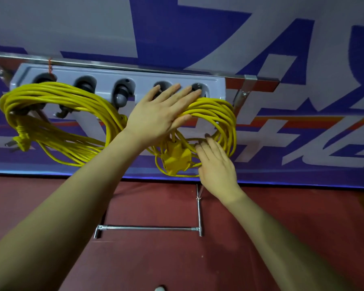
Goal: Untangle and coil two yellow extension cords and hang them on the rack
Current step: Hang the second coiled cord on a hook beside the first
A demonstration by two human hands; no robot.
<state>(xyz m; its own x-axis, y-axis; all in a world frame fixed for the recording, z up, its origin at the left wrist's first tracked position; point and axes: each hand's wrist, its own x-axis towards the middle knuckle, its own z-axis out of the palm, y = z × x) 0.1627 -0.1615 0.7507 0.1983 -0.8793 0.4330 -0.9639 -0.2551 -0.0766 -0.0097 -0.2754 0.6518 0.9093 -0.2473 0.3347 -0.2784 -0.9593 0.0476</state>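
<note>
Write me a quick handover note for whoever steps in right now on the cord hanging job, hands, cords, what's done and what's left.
Left hand: open, fingers flat, pressing the top of the right cord coil against the rack.
Right hand: open, fingertips touching the coil's lower loops beside its yellow socket block.
Left cord coil: coiled, hanging at the rack's left end, plug dangling at lower left.
Done: both cords coiled and up at the rack.
Left: check the right coil sits securely on its hook (hidden behind the hand), tuck in loose loops, let go.
</note>
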